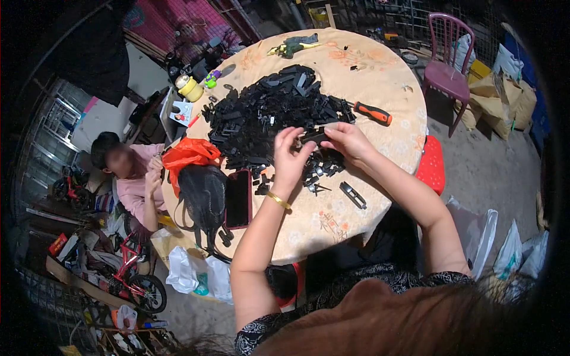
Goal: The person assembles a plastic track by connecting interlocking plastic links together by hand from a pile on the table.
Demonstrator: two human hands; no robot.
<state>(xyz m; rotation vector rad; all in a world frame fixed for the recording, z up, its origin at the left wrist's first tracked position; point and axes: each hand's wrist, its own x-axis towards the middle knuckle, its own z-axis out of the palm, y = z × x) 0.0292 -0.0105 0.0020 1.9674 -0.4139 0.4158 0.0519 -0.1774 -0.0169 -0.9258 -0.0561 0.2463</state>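
- Pinching a narrow black plastic part [314, 137] by its right end, the right hand [349, 142] has thumb and fingertips closed on it.
- At the other end of that part, the left hand [288, 157] curves in, a yellow metal bracelet [279, 200] around its wrist; whether its fingers grasp the part or only touch it, I cannot tell.
- The held part is just above the near edge of a wide heap of black plastic pieces [255, 118], on a round table with a cream flowered cloth [297, 240].
- Below the hands lie small silver and black pieces [317, 170] and, apart from them, a long black slotted piece [354, 194].
- Beyond the right hand lies a screwdriver with an orange-and-black handle [373, 114].
- Left of the left forearm are a flat black rectangular device with a dark red edge [238, 199], a black bag [203, 193] and a crumpled orange plastic bag [189, 155].
- A person in a pink top [133, 187] sits at the table's left side.
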